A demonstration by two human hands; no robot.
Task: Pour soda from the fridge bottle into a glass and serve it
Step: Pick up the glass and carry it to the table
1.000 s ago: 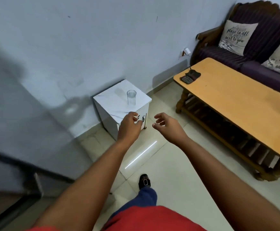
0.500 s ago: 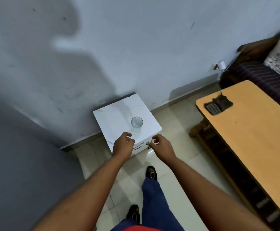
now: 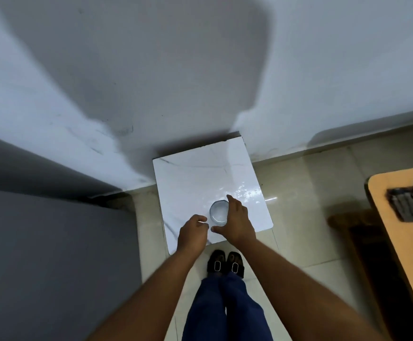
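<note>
A clear empty glass stands upright near the front of a small white marble-topped cabinet, seen from straight above. My right hand is spread around the glass's right side, fingers apart, thumb in front of it; whether it touches is unclear. My left hand hovers just left of the glass with loosely curled fingers and holds nothing. No soda bottle is in view.
A grey wall rises behind the cabinet, and a dark grey panel fills the left. A wooden coffee table with a dark pouch stands at the right. My feet in black sandals stand on the tiled floor.
I have stepped up to the cabinet and now look straight down on it. Both hands moved from its front edge up over the top, the right hand reaching around the glass.
</note>
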